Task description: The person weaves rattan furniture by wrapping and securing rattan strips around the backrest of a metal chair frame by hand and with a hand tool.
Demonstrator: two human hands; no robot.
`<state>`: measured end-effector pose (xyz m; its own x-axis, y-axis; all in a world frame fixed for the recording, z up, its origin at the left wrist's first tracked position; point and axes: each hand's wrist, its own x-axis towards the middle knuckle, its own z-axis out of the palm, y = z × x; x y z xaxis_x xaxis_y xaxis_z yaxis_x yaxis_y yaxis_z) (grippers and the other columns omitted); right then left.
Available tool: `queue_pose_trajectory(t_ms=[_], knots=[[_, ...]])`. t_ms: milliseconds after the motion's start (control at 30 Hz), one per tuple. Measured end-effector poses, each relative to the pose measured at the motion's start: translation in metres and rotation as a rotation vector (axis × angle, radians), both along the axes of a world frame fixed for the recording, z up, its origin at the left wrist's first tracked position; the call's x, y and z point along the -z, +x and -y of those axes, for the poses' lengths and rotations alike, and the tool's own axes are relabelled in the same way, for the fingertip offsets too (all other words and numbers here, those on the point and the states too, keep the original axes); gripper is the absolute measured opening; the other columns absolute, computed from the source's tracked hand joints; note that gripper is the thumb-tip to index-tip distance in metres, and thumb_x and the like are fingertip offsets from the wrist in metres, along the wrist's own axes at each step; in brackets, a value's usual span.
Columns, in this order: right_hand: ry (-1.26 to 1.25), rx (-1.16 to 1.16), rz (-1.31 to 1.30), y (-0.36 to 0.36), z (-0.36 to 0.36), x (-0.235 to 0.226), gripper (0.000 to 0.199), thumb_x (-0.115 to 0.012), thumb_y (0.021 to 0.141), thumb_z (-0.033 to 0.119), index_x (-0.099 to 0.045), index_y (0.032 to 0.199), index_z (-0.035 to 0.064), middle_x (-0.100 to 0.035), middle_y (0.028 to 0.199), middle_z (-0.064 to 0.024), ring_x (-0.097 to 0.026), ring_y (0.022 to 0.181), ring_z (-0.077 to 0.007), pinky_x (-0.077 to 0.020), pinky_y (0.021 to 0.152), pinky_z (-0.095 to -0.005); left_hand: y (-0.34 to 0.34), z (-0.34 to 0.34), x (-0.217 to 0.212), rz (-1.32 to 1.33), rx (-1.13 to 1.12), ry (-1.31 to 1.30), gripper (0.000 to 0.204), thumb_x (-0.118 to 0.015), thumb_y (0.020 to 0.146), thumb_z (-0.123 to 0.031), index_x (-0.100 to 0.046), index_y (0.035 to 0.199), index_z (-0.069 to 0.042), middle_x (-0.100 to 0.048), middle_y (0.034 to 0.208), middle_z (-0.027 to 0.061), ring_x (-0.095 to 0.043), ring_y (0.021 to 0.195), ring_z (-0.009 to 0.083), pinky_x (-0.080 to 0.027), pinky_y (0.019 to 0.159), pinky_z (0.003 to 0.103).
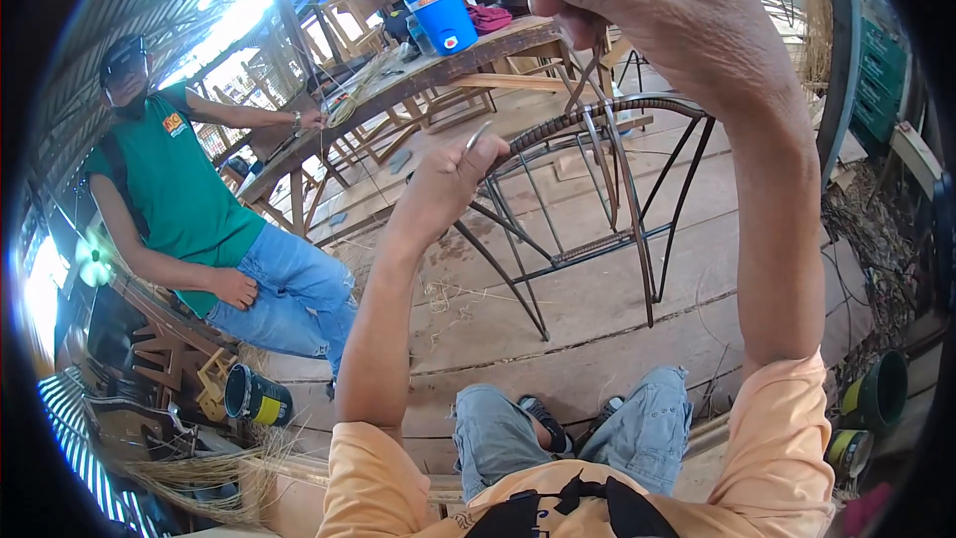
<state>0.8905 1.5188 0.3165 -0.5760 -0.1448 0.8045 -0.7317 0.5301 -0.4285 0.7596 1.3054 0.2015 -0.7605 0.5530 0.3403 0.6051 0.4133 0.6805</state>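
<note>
A dark metal chair frame stands on the plank floor in front of me, its top rail partly wrapped in brown rattan strip. My left hand grips the left end of that wrapped rail, with a thin pale strip end sticking up from the fingers. Raised close to the camera, my right hand pinches a brown rattan strip that hangs down to the rail. My knees in blue jeans and sandals show below.
A person in a green shirt and jeans sits at left, leaning on a long wooden table with a blue cooler. Cans and loose rattan fibre lie at lower left; more cans at right.
</note>
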Motion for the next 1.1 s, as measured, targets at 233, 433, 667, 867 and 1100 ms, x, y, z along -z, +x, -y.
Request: queue_pose_trajectory(t_ms=[233, 433, 667, 867, 1100], knots=[[0.044, -0.049, 0.044, -0.003, 0.007, -0.001, 0.026, -0.057, 0.093, 0.023, -0.066, 0.093, -0.0009, -0.055, 0.07, -0.0026, -0.052, 0.064, -0.0097, -0.043, 0.057, -0.0257, 0.014, 0.002, -0.004, -0.05, -0.107, -0.118, 0.044, -0.045, 0.097, -0.048, -0.057, 0.108, -0.006, -0.041, 0.066, 0.0008, -0.045, 0.053, 0.0084, -0.039, 0.049, 0.025], [-0.03, -0.135, -0.113, -0.01, 0.007, 0.006, 0.025, -0.056, 0.094, 0.022, -0.066, 0.091, -0.0001, -0.057, 0.07, -0.0017, -0.052, 0.062, -0.0076, -0.042, 0.054, -0.0227, 0.02, -0.003, -0.014, -0.334, -0.122, -0.203, 0.03, -0.048, 0.098, -0.031, -0.053, 0.107, -0.003, -0.052, 0.072, 0.0147, -0.053, 0.065, 0.0257, -0.043, 0.065, 0.037], [0.15, 0.005, 0.079, 0.002, 0.011, 0.001, 0.026, -0.057, 0.093, 0.021, -0.062, 0.079, 0.001, -0.054, 0.065, -0.0015, -0.05, 0.058, -0.0066, -0.0421, 0.05, -0.024, 0.01, -0.009, -0.023, -0.601, -0.069, -0.354, 0.024, -0.053, 0.094, -0.023, -0.063, 0.102, -0.003, -0.061, 0.09, 0.0186, -0.06, 0.086, 0.0355, -0.046, 0.076, 0.04], [0.411, 0.272, -0.386, -0.065, 0.006, 0.044, 0.024, -0.064, 0.088, 0.025, -0.063, 0.088, 0.0005, -0.06, 0.068, -0.0143, -0.06, 0.061, -0.0268, -0.0468, 0.058, -0.0368, 0.017, -0.019, -0.033, -0.549, -0.172, -0.506, 0.03, -0.051, 0.093, -0.024, -0.062, 0.116, -0.007, -0.064, 0.101, 0.0206, -0.061, 0.096, 0.0371, -0.047, 0.082, 0.043], [0.357, 0.485, -0.084, -0.127, -0.014, 0.098, 0.026, -0.053, 0.093, 0.029, -0.061, 0.094, 0.0044, -0.065, 0.081, -0.0203, -0.063, 0.079, -0.0387, -0.0493, 0.069, -0.045, 0.028, -0.04, -0.052, -0.599, -0.184, -0.854, 0.031, -0.048, 0.091, -0.025, -0.064, 0.115, -0.015, -0.068, 0.095, 0.0171, -0.065, 0.092, 0.0344, -0.051, 0.079, 0.046]])
